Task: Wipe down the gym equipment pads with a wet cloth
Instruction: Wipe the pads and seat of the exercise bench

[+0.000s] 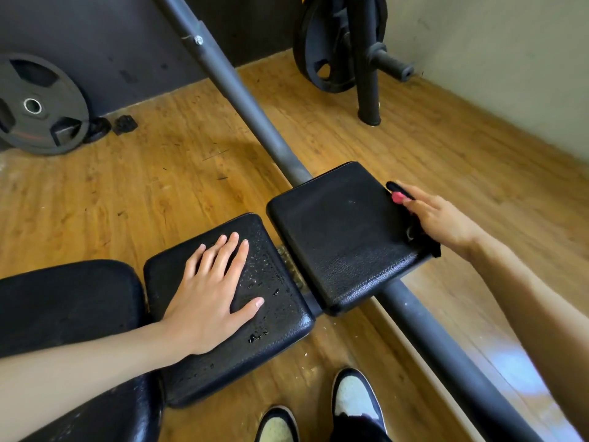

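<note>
My left hand [210, 295] lies flat, fingers straight, on the middle black pad [277, 333], which carries water droplets on its right half. My right hand [443, 218] presses a dark cloth [430, 249] with a pink patch against the right edge of the farther black pad [338, 237]; the fingers look straight and the thumb is hidden. Most of the cloth is covered by the hand. A third, larger black pad [63, 301] sits at the lower left under my left forearm.
A grey steel bar [242, 100] runs diagonally under the pads across the wooden floor. A weight plate [35, 103] leans on the dark wall at left. Another plate [322, 49] hangs on a black stand at the back. My shoes [353, 400] are at the bottom.
</note>
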Available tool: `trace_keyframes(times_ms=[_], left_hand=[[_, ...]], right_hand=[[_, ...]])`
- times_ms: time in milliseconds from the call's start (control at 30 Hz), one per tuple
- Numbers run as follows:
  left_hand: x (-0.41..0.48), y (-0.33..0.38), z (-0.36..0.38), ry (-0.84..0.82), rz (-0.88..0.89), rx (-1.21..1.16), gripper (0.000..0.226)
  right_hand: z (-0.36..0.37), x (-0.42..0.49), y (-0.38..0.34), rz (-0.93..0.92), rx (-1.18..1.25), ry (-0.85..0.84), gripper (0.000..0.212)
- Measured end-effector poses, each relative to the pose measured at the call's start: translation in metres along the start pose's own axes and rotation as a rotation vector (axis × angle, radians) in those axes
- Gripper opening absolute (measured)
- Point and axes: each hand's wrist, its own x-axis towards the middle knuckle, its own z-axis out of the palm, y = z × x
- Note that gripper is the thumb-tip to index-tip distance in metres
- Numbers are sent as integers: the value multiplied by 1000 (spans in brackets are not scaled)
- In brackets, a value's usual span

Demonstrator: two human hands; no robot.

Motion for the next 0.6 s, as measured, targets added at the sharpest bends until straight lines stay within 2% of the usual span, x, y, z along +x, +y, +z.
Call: trace_keyframes(times_ms=[67,233,433,600], left_hand=[[-1,1,-1,-2,1,4,93],[0,3,-2,-1,-3,8,92],[1,3,-1,-9,-6,11,92],[1,0,1,-15,2,0,95]], right_hand=[[-1,-25,5,5,-7,63,41],[1,-8,-3,73,87,12,44],[26,84,-54,-37,-206,20,53],[41,89,-61,-205,-419,62,52]])
